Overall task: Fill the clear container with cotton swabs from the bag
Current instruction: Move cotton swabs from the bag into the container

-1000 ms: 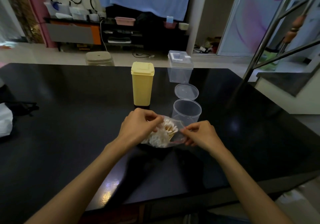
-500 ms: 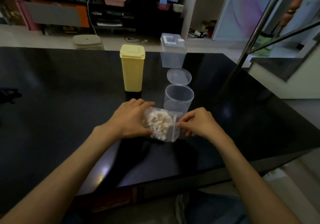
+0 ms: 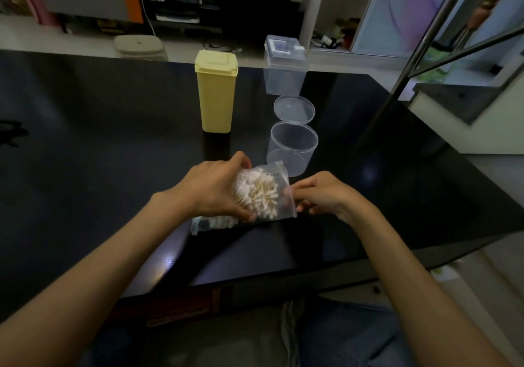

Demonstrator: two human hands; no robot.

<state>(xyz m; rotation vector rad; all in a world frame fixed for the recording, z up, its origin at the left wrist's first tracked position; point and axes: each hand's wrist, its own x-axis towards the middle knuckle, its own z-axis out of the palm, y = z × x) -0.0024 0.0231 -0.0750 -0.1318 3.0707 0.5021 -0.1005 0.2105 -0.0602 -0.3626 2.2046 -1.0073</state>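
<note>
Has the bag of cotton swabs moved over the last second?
Yes. The bag has been turned and raised slightly in both hands, its open end now facing the right hand, near the round clear container.

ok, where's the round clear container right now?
Head view, right of centre: the round clear plastic container stands open on the black table, just beyond the clear swab bag, right of the tall yellow container.

1. The clear plastic zip bag of cotton swabs point(image 3: 265, 196) sits on the black glossy bench point(image 3: 85, 139), between the left hand point(image 3: 215, 189) and right hand point(image 3: 326, 193).
2. Just behind it stands the clear round plastic container point(image 3: 292, 148), lid hinged back.
3. Left of that, the tall yellow plastic box point(image 3: 216, 94).
4. Farthest back, a clear square lidded tub point(image 3: 285, 66).
</note>
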